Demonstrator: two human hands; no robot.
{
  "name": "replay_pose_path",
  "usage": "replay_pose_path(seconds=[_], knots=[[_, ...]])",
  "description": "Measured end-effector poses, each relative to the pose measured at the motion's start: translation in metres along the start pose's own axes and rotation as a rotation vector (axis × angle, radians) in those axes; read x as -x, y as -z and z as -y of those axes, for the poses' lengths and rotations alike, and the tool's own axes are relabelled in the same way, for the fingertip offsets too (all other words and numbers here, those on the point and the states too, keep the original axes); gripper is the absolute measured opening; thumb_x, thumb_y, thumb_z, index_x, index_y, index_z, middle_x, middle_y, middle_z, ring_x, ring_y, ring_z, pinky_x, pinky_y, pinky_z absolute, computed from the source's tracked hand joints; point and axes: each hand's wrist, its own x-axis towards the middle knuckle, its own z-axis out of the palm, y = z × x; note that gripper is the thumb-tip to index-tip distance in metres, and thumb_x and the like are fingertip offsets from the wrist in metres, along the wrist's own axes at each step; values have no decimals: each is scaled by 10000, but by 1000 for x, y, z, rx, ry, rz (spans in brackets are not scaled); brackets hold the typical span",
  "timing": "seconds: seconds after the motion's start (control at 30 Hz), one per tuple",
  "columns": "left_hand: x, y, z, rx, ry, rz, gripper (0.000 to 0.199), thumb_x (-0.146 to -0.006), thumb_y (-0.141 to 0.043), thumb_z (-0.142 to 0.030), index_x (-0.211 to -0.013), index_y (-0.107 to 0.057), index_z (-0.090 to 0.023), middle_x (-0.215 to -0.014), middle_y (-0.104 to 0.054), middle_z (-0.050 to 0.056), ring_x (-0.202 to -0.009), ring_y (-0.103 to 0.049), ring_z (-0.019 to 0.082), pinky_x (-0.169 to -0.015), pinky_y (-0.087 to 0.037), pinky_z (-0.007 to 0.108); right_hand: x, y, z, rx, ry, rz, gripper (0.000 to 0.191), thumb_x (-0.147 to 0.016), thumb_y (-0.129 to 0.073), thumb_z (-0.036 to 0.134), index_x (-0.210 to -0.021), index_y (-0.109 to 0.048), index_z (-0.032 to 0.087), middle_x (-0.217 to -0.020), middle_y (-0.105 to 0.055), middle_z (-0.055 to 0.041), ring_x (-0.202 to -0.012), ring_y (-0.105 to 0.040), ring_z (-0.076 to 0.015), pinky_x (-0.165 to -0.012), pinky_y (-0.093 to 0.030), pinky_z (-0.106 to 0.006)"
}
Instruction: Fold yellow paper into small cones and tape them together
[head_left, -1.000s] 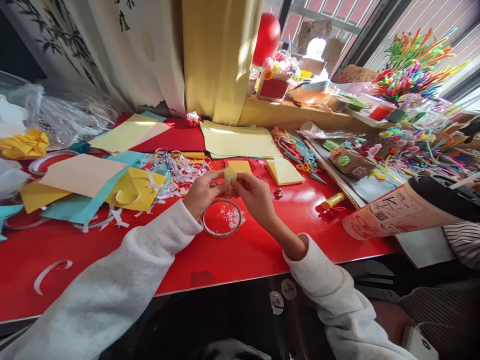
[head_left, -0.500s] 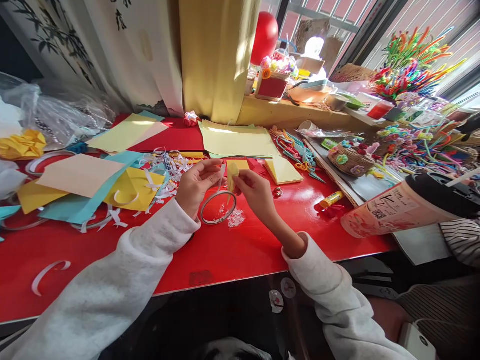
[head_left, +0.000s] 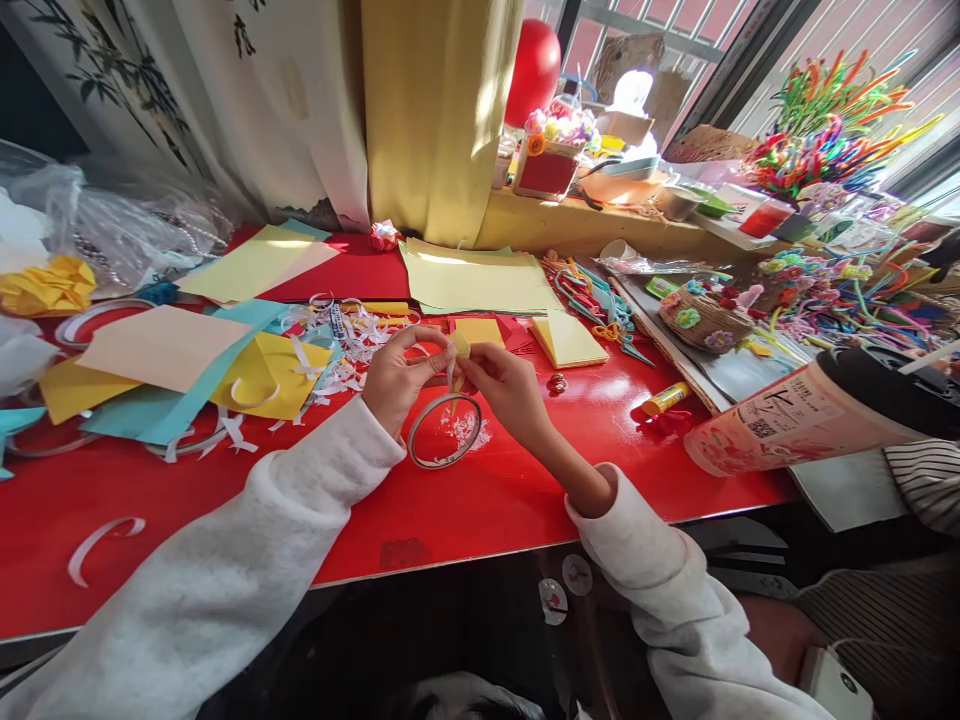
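My left hand (head_left: 406,377) pinches the loose end of a tape strip, and its roll of tape (head_left: 445,464) hangs below on that strip, a thin ring over the red table (head_left: 360,545). Fingertip to fingertip with it, my right hand (head_left: 511,390) grips a small folded piece of yellow paper (head_left: 460,346). The strip's end lies close against the paper; whether it sticks there is hidden by the fingers. White scraps (head_left: 472,430) are scattered on the table beneath.
Coloured paper sheets (head_left: 165,350) and paper shreds (head_left: 360,335) lie left. A yellow pad (head_left: 570,338), scissors (head_left: 619,335), a glue stick (head_left: 664,398) and a tilted drink cup (head_left: 802,410) are on the right. Pale sheets (head_left: 476,278) lie at the back.
My two hands have come together: the left moved right, bringing the strip's end to the yellow paper. The hanging tape roll shifted slightly right and down.
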Motion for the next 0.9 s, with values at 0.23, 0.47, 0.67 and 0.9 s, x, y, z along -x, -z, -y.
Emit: replay_pose_path(seconds=[0.23, 0.47, 0.67, 0.9], knots=[[-1, 0, 1, 14, 18, 23, 241, -626, -718, -291, -784, -587, -166, -963, -601, 17, -609, -601, 98, -597, -547, 264, 0, 0, -2, 28, 40, 23, 117, -835, -486, 260, -829, -558, 169, -666, -603, 0, -598, -568, -95, -605, -451, -232], [0, 1, 1, -24, 22, 7, 221, -633, -713, -291, -773, -591, -171, -820, -594, 0, -578, -598, 99, -552, -535, 242, 1, 1, -3, 87, 104, 40, 91, -834, -477, 221, -796, -547, 179, -660, -584, 8, -599, -558, -97, -595, -449, -228], [1, 1, 2, -62, 6, -12, 243, -621, -721, -316, -768, -584, -178, -821, -588, 0, -558, -579, 96, -527, -544, 253, 0, 0, -1, 91, 130, 54, 90, -836, -478, 211, -813, -561, 183, -690, -603, -3, -606, -563, -99, -599, -459, -226], [0, 1, 5, -47, -12, -5, 228, -641, -706, -313, -770, -575, -178, -786, -578, -6, -558, -580, 94, -520, -546, 246, 2, -1, 1, 63, 163, 43, 92, -836, -483, 192, -815, -572, 175, -684, -593, -3, -597, -561, -92, -592, -460, -212]])
